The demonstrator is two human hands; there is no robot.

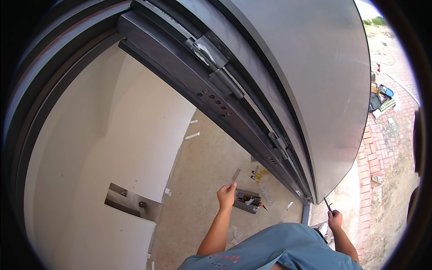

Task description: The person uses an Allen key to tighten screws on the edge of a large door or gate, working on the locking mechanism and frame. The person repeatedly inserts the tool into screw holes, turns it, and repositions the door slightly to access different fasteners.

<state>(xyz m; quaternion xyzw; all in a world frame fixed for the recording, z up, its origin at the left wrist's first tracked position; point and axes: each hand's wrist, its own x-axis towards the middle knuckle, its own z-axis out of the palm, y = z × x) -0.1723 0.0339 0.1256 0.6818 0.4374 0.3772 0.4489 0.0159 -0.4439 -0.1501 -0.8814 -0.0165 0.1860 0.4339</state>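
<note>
My left hand [226,195] is closed on a short, flat grey-brown strip [236,174] that points up from its fingers; I cannot make out its exact kind. Out to the right, my right hand [335,219] grips a slim dark bar-like tool [327,204]. The tool's tip is at the lower edge of a large grey metal door leaf [315,76], but whether they touch I cannot tell. The leaf stands open beside a dark metal door frame [180,67], joined to it by hinges [220,81]. Several round holes [218,102] show in the frame.
An open toolbox [247,201] full of tools lies on the concrete floor [193,180] by my left hand, with yellow-handled tools [256,174] nearby. A white wall [135,135] with a rectangular recess is at left. Outside, more gear [382,96] sits on red paving [378,144].
</note>
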